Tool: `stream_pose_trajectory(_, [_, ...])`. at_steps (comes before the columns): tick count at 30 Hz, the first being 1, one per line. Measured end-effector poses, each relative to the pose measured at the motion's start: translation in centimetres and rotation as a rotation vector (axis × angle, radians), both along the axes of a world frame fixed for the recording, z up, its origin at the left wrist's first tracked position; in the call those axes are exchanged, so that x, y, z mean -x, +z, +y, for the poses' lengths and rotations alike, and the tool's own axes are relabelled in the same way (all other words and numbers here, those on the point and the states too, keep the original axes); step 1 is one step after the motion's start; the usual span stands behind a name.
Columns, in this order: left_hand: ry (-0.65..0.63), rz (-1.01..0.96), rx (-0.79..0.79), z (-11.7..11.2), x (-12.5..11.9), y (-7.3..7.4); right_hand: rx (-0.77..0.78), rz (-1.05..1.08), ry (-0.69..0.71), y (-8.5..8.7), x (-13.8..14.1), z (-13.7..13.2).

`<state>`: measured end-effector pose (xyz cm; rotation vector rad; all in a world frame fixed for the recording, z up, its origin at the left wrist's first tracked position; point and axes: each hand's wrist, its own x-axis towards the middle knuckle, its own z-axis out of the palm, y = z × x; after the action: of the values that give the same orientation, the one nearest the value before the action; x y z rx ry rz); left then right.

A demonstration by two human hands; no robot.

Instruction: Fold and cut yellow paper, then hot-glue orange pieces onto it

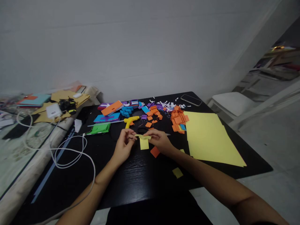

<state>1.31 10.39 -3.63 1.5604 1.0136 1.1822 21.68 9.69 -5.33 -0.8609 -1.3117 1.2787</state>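
My left hand [124, 144] and my right hand [161, 142] pinch the two ends of a small yellow paper strip [142, 137] above the black table. A yellow paper square [144, 144] shows directly below the strip; whether the two are joined I cannot tell. An orange paper square [155, 152] lies beside my right hand, and another yellow square [177, 172] is nearer the front edge. Just beyond my fingers are dark-handled scissors [142, 130], partly hidden. A yellow glue gun [131, 120] lies beyond my left hand.
Large yellow sheets [208, 137] cover the table's right side. Orange folded pieces [178, 118], white scraps [164, 104], a green stack [99, 128] and blue paper [107, 117] lie toward the back. A phone [191, 100] sits far right. A white cable [92, 161] crosses my left forearm.
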Motion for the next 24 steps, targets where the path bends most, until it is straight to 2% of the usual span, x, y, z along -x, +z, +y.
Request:
stream_pose_trajectory(3, [0.013, 0.010, 0.083, -0.2, -0.1, 0.9, -0.133, -0.101, -0.097, 0.1, -0.1, -0.3])
stream_pose_trajectory(6, [-0.039, 0.037, 0.137, -0.5, -0.3, 1.5, -0.282, -0.275, -0.172, 0.3, -0.1, -0.7])
stream_pose_trajectory(9, [-0.082, 0.035, 0.159, -0.5, -0.5, 1.5, -0.428, -0.373, -0.179, 0.5, 0.0, -0.9])
stream_pose_trajectory(11, [-0.073, 0.020, 0.170, -0.4, -0.4, 1.1, -0.467, -0.371, -0.151, 0.6, 0.0, -1.0])
stream_pose_trajectory(13, [-0.054, -0.005, 0.183, -0.2, -0.4, 0.7, -0.412, -0.346, -0.093, 0.6, 0.1, -1.0])
stream_pose_trajectory(16, [-0.052, -0.024, 0.200, 0.0, -0.3, 0.4, -0.184, -0.239, 0.023, 0.6, 0.2, -1.2])
stream_pose_trajectory(18, [-0.077, -0.017, 0.209, -0.1, -0.4, 0.5, -0.055, -0.157, 0.040, 0.7, 0.4, -1.2])
stream_pose_trajectory(21, [-0.124, -0.001, 0.218, -0.4, -0.5, 0.8, 0.019, -0.116, 0.020, 0.8, 0.5, -1.1])
stream_pose_trajectory(24, [-0.116, 0.008, 0.203, -0.6, -0.6, 1.0, 0.037, -0.113, 0.057, 0.7, 0.5, -0.9])
